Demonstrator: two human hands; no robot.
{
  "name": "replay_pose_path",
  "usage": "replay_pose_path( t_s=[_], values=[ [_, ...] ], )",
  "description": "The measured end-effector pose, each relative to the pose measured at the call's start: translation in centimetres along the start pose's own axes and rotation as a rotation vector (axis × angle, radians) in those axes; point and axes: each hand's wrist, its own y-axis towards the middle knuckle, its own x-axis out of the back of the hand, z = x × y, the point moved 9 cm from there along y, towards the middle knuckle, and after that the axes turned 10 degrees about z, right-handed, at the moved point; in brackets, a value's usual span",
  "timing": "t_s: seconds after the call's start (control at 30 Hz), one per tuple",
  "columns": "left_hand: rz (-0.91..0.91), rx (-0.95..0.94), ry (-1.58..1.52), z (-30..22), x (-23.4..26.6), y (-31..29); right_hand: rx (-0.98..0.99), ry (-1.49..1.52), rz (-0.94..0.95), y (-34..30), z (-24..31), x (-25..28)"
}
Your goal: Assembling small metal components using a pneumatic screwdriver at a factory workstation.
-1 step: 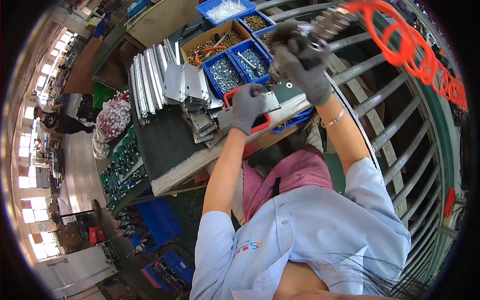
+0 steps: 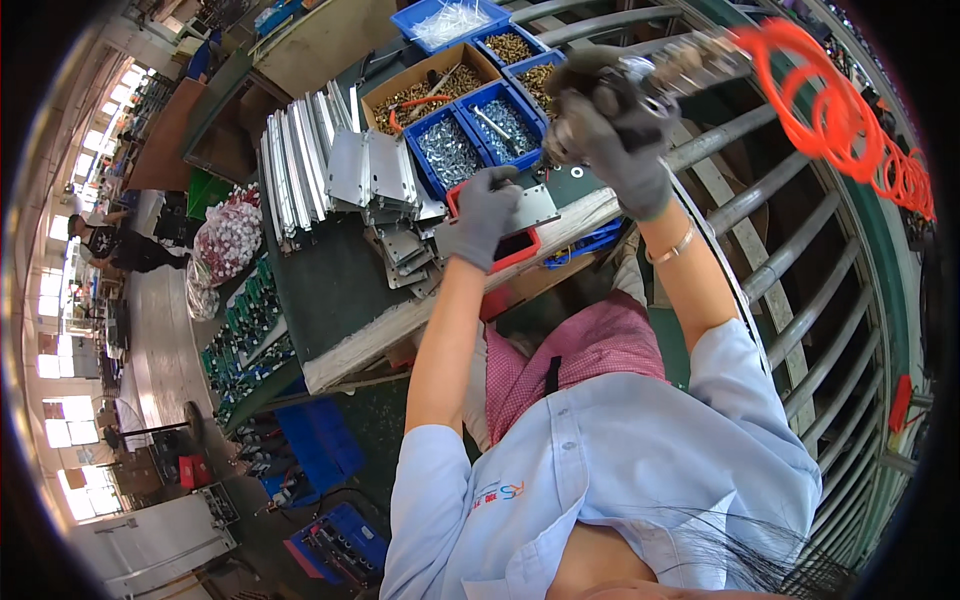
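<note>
My left hand (image 2: 482,218), in a grey glove, has its fingers curled at a flat silver metal plate (image 2: 538,206) with small holes. The plate lies at the table's edge over a red-rimmed frame (image 2: 520,252), partly hidden by the hand. My right hand (image 2: 622,150), also gloved in grey, is closed around a dark air-powered driver (image 2: 610,92), raised to the right of the plate. An orange-red coiled hose (image 2: 800,95) runs from the tool's upper metal end. Blur hides the driver's tip.
Blue bins of screws (image 2: 450,152) and a cardboard box of brass-coloured fasteners (image 2: 385,92) stand beyond my hands. Stacked metal plates (image 2: 372,172) and long silver strips (image 2: 295,165) lie left. A metal roller conveyor (image 2: 775,265) runs along the right. A person (image 2: 125,240) stands far left.
My right hand and the driver have shifted slightly right and down, and the hose has swung with them. My left hand has slid a little left along the plate.
</note>
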Motion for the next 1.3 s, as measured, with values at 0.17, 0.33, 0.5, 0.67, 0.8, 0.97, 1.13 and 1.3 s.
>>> replay_pose_path(
  t_s=[0.17,0.33,0.5,0.67,0.8,0.97,1.13,1.3],
  values=[
    [0.113,0.058,-0.922,-0.1,-1.5,-2.7,0.206,0.040,-0.141,-5.5,5.5,1.5],
    [0.182,0.136,-1.051,0.1,-5.6,-6.6,0.344,0.091,-0.203,-9.1,6.9,2.6],
    [0.243,0.093,-1.023,0.9,-6.8,-8.2,0.279,0.120,-0.309,-10.4,6.8,3.1],
    [0.159,0.162,-0.987,-1.2,-8.0,-9.7,0.286,0.140,-0.309,-11.1,7.2,3.0],
    [0.101,0.155,-0.888,-1.6,-7.9,-10.2,0.281,0.127,-0.317,-11.2,7.3,3.1],
    [0.368,0.036,-0.999,-0.7,-7.9,-10.4,0.307,0.165,-0.318,-11.1,7.5,3.0],
    [0.172,0.093,-0.872,-1.5,-8.2,-10.6,0.322,0.155,-0.310,-10.9,7.5,3.4],
    [0.183,0.127,-0.992,-1.0,-8.4,-10.8,0.277,0.220,-0.341,-10.9,6.7,3.4]
  ],
)
